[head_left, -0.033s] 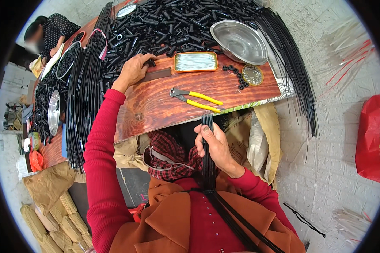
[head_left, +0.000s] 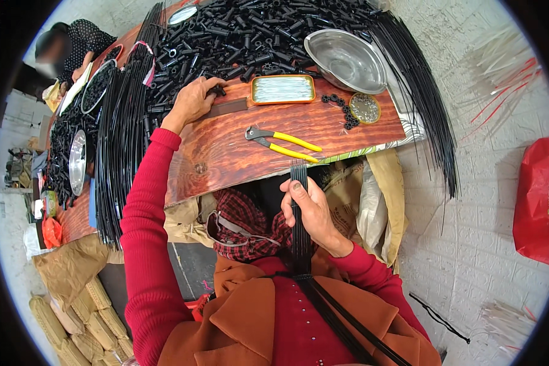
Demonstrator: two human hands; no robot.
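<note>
My right hand [head_left: 314, 210] is closed around a bundle of thin black rods [head_left: 300, 229], with fine wire ends sticking up above the thumb at the table's front edge. The rods run down across my lap. My left hand [head_left: 195, 102] reaches to the near edge of a heap of black plastic tube-shaped parts [head_left: 226, 39]. Its fingers are curled over one short black tube [head_left: 217, 91], mostly hidden beneath them. A flat dark strip [head_left: 227, 108] lies just right of that hand. Yellow-handled end-cutting pliers [head_left: 287, 144] lie on the table between my hands.
The wood-grain table [head_left: 219, 155] carries a tray of pale wires [head_left: 282, 89], a steel bowl [head_left: 346, 61], a round dish of small metal pieces [head_left: 365, 108] and small black rings [head_left: 349, 116]. Long black rods [head_left: 125, 140] hang left, more [head_left: 421, 91] right. Another person [head_left: 85, 46] sits far left.
</note>
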